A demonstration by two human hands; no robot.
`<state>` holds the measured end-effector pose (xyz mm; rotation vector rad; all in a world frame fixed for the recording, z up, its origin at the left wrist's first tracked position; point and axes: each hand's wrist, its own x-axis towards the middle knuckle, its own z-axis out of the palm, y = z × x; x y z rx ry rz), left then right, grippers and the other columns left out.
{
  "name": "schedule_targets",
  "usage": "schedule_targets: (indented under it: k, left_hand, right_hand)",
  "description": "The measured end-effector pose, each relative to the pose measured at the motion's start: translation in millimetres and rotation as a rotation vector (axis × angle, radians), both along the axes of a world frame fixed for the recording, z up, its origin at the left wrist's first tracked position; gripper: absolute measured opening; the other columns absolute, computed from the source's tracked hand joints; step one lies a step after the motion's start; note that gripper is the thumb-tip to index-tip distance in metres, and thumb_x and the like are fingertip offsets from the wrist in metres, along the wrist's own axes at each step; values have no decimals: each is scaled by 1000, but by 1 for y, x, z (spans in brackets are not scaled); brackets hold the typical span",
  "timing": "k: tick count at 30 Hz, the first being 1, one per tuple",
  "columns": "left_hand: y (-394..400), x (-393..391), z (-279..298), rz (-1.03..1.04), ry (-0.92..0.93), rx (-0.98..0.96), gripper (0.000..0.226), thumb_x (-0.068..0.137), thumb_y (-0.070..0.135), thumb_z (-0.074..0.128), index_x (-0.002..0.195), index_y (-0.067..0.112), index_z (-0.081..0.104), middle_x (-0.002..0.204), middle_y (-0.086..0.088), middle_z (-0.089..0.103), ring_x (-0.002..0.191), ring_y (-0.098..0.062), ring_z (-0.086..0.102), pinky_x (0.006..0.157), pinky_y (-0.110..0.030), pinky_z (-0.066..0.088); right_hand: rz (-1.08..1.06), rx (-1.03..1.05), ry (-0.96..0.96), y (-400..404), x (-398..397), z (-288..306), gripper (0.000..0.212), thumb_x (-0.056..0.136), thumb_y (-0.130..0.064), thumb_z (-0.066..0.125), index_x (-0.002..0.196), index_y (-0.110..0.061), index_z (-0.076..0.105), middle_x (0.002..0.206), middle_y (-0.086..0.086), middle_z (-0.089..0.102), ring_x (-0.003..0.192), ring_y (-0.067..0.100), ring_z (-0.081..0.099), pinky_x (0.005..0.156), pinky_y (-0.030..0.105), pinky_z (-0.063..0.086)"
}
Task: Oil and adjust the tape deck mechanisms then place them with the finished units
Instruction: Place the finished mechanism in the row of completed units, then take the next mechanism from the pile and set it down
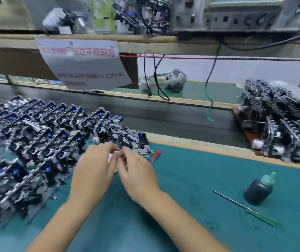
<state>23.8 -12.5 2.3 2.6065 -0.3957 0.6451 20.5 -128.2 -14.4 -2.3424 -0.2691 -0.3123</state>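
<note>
Meeting over one tape deck mechanism [127, 140] at centre, left hand [92, 171] and right hand [136, 171] curled fingertips together; their hold was too blurred to tell. One oil bottle [259, 190] and one screwdriver [245, 208] lay near right.

hanging sign [83, 64], dangling cables [156, 77], bench instrument [236, 15]

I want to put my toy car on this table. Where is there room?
Bare green mat lies between the right hand and the dark oil bottle, and near the front edge below the screwdriver. It is crowded at left with tape deck mechanisms and far right with another stack.
</note>
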Motion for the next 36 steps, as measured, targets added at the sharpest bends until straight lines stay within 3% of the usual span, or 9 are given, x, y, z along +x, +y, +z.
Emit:
schedule_targets:
  k: [3, 5, 8, 11, 14, 23, 26, 30, 36]
  left_hand:
    - [52, 10, 9, 272, -56, 203, 20, 78, 6, 74, 96, 1, 67, 92, -19, 65, 85, -40, 59, 68, -50, 47]
    - [80, 13, 12, 424, 74, 279, 33, 78, 15, 75, 103, -3, 65, 99, -24, 61, 90, -43, 57, 68, -51, 46]
    - [107, 10, 8, 528, 275, 342, 48, 85, 38, 65, 120, 6, 57, 109, -15, 57, 100, -36, 57, 73, -46, 48]
    - [114, 2, 4, 533, 288, 318, 55, 87, 44, 59, 132, 16, 45, 119, -6, 57, 95, -32, 64, 68, -39, 48]
    - [118, 1, 4, 534, 251, 169, 50, 88, 36, 62, 131, 17, 47, 115, -7, 63, 92, -33, 65, 70, -40, 49]
    - [125, 17, 1, 391, 56, 372, 35, 76, 33, 77, 97, 7, 71, 90, -14, 64, 83, -35, 58, 63, -42, 46]
    - [121, 29, 4, 393, 42, 432, 25, 79, 36, 73, 88, 12, 73, 81, -8, 64, 81, -33, 58, 63, -39, 44]
    - [123, 37, 8, 378, 8, 390, 12, 78, 29, 76, 80, 17, 77, 74, -8, 66, 76, -33, 56, 62, -36, 41]
    - [106, 28, 16, 322, -51, 203, 10, 78, 17, 70, 80, 9, 74, 75, -12, 70, 75, -35, 59, 64, -38, 44]
  right_hand:
    - [121, -74, -55, 43, 27, 1, 30, 94, -10, 43, 124, -13, 49, 119, 8, 52, 109, 28, 47, 82, 38, 36]
    - [195, -161, -115, 67, 43, 6, 47, 89, 0, 44, 134, -14, 43, 127, 8, 46, 115, 28, 41, 84, 40, 40]
    - [315, -378, -249, 93, 62, 11, 57, 89, 0, 43, 143, -17, 35, 141, 7, 40, 126, 27, 35, 97, 40, 39]
    - [385, -648, -397, 102, 76, 8, 46, 97, -13, 32, 142, -24, 35, 147, -3, 36, 133, 19, 31, 101, 31, 32]
    - [393, -757, -482, 103, 84, 7, 41, 100, -16, 26, 138, -25, 36, 141, -8, 44, 132, 16, 34, 100, 27, 32]
    - [499, -848, -578, 105, 96, 21, 35, 98, -13, 34, 132, -19, 41, 124, -5, 53, 118, 15, 48, 86, 25, 45]
    - [519, -855, -569, 103, 96, 24, 32, 98, -12, 34, 129, -17, 42, 123, -5, 54, 115, 15, 49, 85, 26, 46]
    - [534, -912, -605, 98, 93, 16, 34, 98, -8, 26, 127, -13, 42, 121, -1, 52, 110, 19, 49, 81, 27, 44]
    - [472, -853, -602, 78, 82, 25, 59, 90, -13, 0, 123, -12, 49, 116, 3, 55, 107, 21, 49, 82, 31, 42]
